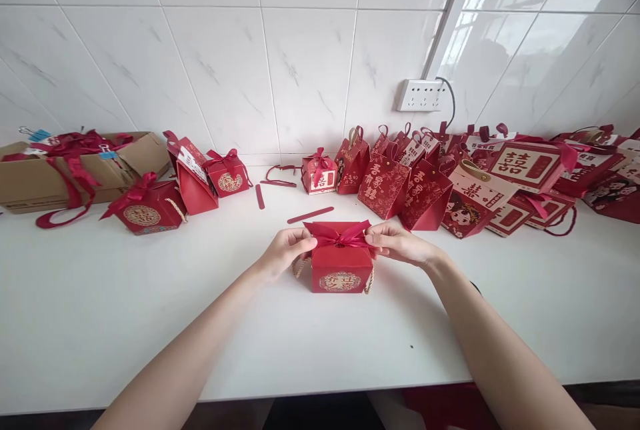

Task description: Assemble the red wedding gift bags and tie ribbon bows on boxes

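A red gift box (342,275) with a gold round emblem stands upright on the white table in front of me. Across its top runs a dark red ribbon (341,238), knotted in the middle. My left hand (289,250) pinches the ribbon at its left side, thumb against fingers. On the opposite side my right hand (400,243) pinches the ribbon's right part. Twisted gold cord hangs at both sides of the box. The fingertips behind the ribbon are partly hidden.
A cardboard box (30,183) of ribbons stands at the left, near a ribboned red box (150,207). Red strips (311,215) lie behind the gift box. Many red boxes (384,183) crowd the back right. A power strip (424,95) is on the tiled wall.
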Motion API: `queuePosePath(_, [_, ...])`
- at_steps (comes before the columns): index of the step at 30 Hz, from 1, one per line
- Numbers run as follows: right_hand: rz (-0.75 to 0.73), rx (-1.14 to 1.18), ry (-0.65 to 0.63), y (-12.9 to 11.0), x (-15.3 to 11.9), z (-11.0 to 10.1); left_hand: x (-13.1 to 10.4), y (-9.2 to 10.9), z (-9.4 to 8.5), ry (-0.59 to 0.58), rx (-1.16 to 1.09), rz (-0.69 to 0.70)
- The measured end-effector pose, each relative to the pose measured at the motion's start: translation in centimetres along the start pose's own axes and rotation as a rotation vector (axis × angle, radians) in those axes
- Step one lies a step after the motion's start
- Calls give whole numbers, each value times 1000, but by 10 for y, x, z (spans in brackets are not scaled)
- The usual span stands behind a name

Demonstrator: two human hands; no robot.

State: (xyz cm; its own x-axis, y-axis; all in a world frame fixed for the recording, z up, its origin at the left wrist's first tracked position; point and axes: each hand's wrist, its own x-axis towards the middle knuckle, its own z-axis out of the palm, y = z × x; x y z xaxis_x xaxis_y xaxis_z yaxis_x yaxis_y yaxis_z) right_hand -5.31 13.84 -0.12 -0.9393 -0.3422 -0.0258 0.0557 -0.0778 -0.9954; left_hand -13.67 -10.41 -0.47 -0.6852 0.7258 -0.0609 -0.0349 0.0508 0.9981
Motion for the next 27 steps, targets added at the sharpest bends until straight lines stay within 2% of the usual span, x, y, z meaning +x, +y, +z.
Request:
queuePosePath(5, [0,22,-12,3,2,-2,0,3,1,16,53,30])
queuePosePath(13, [26,-36,4,6,-1,-6,1,1,0,10,12,29])
queuePosePath(16, [53,-141,35,-5,-5,1,-5,9,-6,-100,-41,-4])
queuePosePath(18, [86,-244,50,-16,-7,10,-9,16,-11,-188,21,9])
queuePosePath(20, [114,-310,29,-26,-11,18,-10,21,-15,-202,128,46])
queuePosePath(22, [151,-317,-112,-33,-16,23,-9,24,-20,-84,203,80])
queuePosePath(23, [189,-305,-261,-35,-20,24,-8,25,-22,47,228,103])
queuePosePath(25, [245,-224,-628,-37,-27,20,-5,27,-25,407,266,181])
queuePosePath(26, [226,-152,-720,-36,-30,17,-5,28,-25,570,280,221])
queuePosePath(27, [165,-71,-690,-35,-31,13,-6,30,-25,668,296,240])
